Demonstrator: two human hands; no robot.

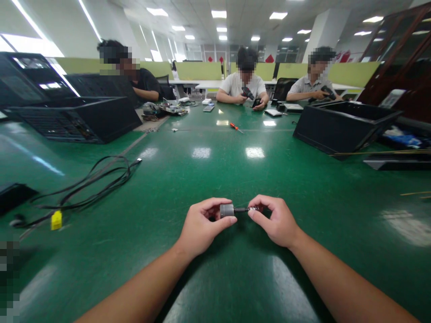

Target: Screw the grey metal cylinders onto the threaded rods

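My left hand (pixel 204 226) grips a short grey metal cylinder (pixel 226 210) between thumb and fingers. From the cylinder's right side a thin dark rod (pixel 240 209) sticks out, lying level, with a shinier, ridged-looking part at its far end. My right hand (pixel 274 220) pinches that far end between thumb and forefinger. Both hands are close together, low over the green tabletop (pixel 215 175). The fingers partly cover both ends, and I cannot make out the exact kind of part.
Black cables (pixel 101 179) with a yellow tag (pixel 56 220) lie on the left. Black computer cases stand at the left (pixel 77 119) and right (pixel 346 125). An orange-handled screwdriver (pixel 235 127) lies ahead. Three people sit across; two of them hold power drills (pixel 248 93).
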